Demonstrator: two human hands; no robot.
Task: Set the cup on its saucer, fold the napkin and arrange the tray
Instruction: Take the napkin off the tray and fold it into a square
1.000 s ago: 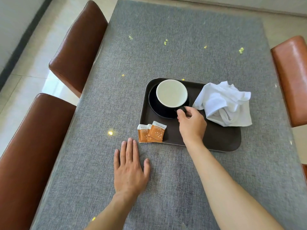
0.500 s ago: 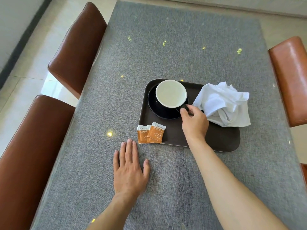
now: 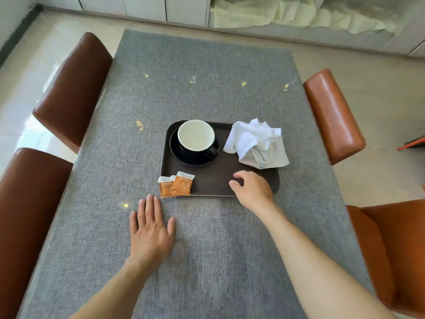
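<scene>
My right hand (image 3: 254,188) is hanging loose over the near right part of the tray (image 3: 212,180), fingers curled but apart, gripping nothing; half a second ago it was pinching the handle of the cup (image 3: 196,137), and now it is off it and nearer to me. My left hand (image 3: 150,231) is lying flat on the table (image 3: 207,261) just short of the tray's near left corner, fingers spread and empty, same spot as before. The cup is sitting on its dark saucer (image 3: 181,156) in the tray's far left, handle pointing right and toward me. The white napkin (image 3: 257,143) is lying crumpled at the tray's far right, spilling over the edge, unchanged. Two orange sachets (image 3: 177,186) are overlapping at the near left corner, one partly off the tray onto the cloth. My view is sitting higher and wider than before: the grey woven table covering is showing to its far edge, with brown leather chairs (image 3: 71,88) on both sides, pale glossy floor tiles (image 3: 23,72), white cabinet fronts (image 3: 142,6) and a pale curtain (image 3: 299,12) beyond.
</scene>
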